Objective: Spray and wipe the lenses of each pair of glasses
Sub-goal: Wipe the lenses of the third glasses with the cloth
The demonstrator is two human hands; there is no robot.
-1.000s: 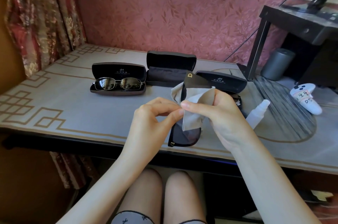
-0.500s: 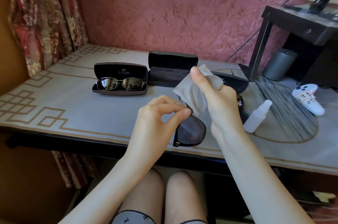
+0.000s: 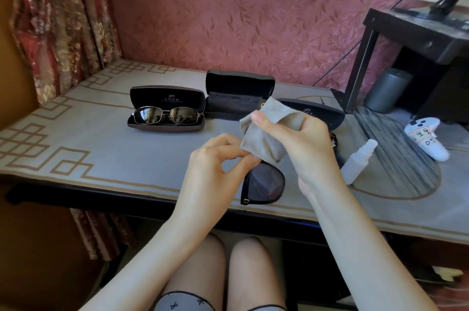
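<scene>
Pinching sunglasses [image 3: 264,183], left hand [image 3: 215,166] sits against cloth [image 3: 264,138] gripped by right hand [image 3: 304,143].

Left case lid [image 3: 167,98]: I read a pale logo like "GM"; the small characters under it are too fine for me.
Right case lid [image 3: 311,113]: the same pale logo, print beneath unreadable.
White game controller [image 3: 429,144]: two handwritten stickers; the lower looks like "DS" or "05", the upper I cannot make out.
Black sunglasses [image 3: 264,183]: a small gold emblem at the frame corner, not legible.
</scene>
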